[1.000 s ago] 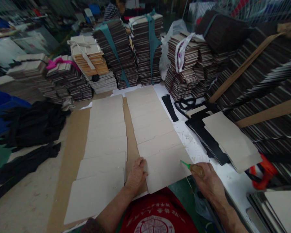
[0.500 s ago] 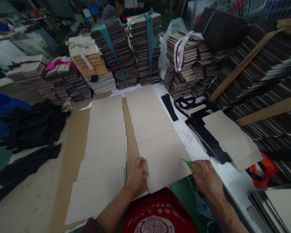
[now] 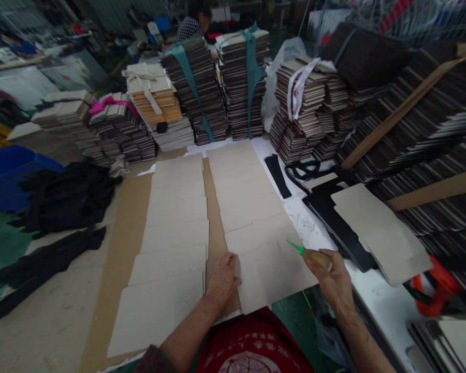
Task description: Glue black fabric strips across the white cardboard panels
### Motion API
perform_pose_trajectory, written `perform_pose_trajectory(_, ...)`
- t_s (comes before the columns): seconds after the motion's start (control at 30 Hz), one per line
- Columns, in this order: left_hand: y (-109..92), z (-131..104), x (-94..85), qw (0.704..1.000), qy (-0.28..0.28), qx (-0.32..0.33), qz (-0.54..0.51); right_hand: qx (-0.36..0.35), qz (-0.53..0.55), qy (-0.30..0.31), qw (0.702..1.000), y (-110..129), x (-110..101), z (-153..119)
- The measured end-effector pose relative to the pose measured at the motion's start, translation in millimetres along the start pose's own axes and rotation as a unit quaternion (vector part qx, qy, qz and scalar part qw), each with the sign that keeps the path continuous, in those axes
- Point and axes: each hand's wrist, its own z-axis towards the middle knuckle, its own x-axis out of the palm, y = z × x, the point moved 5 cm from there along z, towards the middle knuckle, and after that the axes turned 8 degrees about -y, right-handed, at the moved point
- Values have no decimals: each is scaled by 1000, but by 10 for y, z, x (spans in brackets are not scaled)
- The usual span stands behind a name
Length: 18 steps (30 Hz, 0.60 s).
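A wooden-handled tool [image 3: 319,259] with a green tip [image 3: 296,247] is grasped by the fingers of the right hand [image 3: 333,277], the tip held over the nearest beige board [image 3: 272,280] in the right-hand row of overlapping boards [image 3: 243,191] on the worktop [image 3: 368,285]. That board's left edge is touched by the left hand [image 3: 224,277], but whether it is gripped cannot be told.

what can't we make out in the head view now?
All head view:
- Palm of the left hand: hidden by the back of the hand.
- Underside of the wooden handle: covered by the right hand.
- Green tip: too small to tell whether it touches the board.
- Red garment: cut off by the bottom edge.
- Lower-right stack: cut off by the right edge.
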Motion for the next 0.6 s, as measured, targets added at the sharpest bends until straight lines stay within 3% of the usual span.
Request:
perform_pose_trajectory(0.3, -28, -2, -22, 1000, 3, -3, -8, -160, -111, 59, 979, 308, 373, 253)
perform_pose_trajectory(0.6, -6, 9, -20, 1000, 5, -12, -19, -259, -235, 89, 933, 585, 420, 309)
